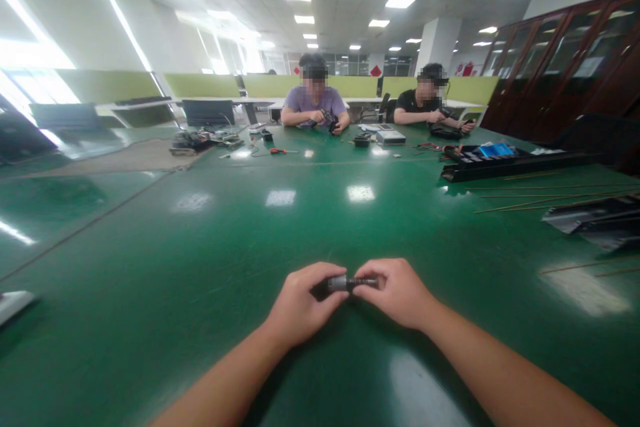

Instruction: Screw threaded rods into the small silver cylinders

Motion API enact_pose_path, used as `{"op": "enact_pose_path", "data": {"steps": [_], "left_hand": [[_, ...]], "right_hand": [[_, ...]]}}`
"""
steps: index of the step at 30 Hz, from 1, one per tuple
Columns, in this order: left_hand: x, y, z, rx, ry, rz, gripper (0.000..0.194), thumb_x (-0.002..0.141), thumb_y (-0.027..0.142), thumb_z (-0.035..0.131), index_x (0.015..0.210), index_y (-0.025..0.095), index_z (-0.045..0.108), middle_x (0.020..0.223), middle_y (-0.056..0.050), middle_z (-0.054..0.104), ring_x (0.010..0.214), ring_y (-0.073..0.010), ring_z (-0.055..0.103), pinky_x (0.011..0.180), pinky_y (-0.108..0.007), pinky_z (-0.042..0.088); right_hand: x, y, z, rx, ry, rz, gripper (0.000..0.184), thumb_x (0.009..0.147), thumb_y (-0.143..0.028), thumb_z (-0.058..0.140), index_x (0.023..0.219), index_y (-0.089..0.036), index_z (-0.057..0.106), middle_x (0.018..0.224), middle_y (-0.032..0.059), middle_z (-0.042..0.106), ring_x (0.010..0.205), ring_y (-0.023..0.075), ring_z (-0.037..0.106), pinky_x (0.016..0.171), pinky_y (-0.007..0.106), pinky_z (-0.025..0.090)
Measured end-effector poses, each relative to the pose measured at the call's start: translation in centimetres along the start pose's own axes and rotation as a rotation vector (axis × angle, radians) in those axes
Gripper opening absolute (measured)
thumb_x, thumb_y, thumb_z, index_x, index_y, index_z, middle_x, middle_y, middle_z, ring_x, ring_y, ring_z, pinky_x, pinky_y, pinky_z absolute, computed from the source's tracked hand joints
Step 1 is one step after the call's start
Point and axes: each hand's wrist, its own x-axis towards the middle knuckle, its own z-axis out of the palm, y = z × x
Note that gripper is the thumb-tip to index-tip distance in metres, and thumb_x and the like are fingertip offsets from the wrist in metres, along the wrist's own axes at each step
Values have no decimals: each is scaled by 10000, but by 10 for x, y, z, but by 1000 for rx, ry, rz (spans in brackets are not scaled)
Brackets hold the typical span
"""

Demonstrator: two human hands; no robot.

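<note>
Between my hands, just above or on the green table, lies a small cylindrical part with a smooth grey barrel and a thinner, dark ribbed end. Its exact kind is too small to make out. My left hand pinches the grey barrel between thumb and fingers. On the other side, the thumb and fingers of my right hand grip the dark ribbed end. The part is held level, pointing left to right, and both its tips are partly covered by my fingers.
Across the table two people handle dark objects. An orange-handled screwdriver, a pile of electronic parts and a grey box lie at the far side. Black channels and thin rods are at right.
</note>
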Motion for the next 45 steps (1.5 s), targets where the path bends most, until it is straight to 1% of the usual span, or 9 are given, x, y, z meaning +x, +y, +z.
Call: {"op": "enact_pose_path", "data": {"steps": [15,24,33,40,45], "left_hand": [[0,1,-1,13,6,0,215,798,240,707,1011,211,700,961,-45,738,867,-192,693,802,-292,557],[1,1,0,13,19,5,211,797,240,706,1006,208,702,957,-49,738,867,-194,693,807,-296,558],[1,3,-1,11,5,-5,214,798,256,699,1003,197,704,949,-63,739,855,-200,695,799,-303,565],[0,0,0,10,7,1,220,794,253,721,1011,218,702,955,-37,737,865,-187,690,805,-286,552],[0,0,-1,9,2,-5,218,797,260,719,1009,213,703,955,-46,737,865,-194,688,802,-295,548]], "right_hand": [[0,0,-1,-25,6,-10,75,766,-242,718,819,-209,760,651,-19,659,571,121,515,570,231,347],[1,-1,-2,-25,3,-1,75,766,-244,714,812,-208,762,626,-22,645,549,115,490,540,231,313],[1,2,-2,-24,-3,10,82,760,-237,715,817,-206,766,618,-24,642,543,114,486,528,231,303],[1,3,-2,-20,4,-12,78,756,-225,715,813,-206,765,625,-23,648,543,113,485,530,229,309],[1,3,-2,-1,3,-13,89,758,-221,708,824,-202,765,632,-20,650,542,112,487,532,226,314]]}}
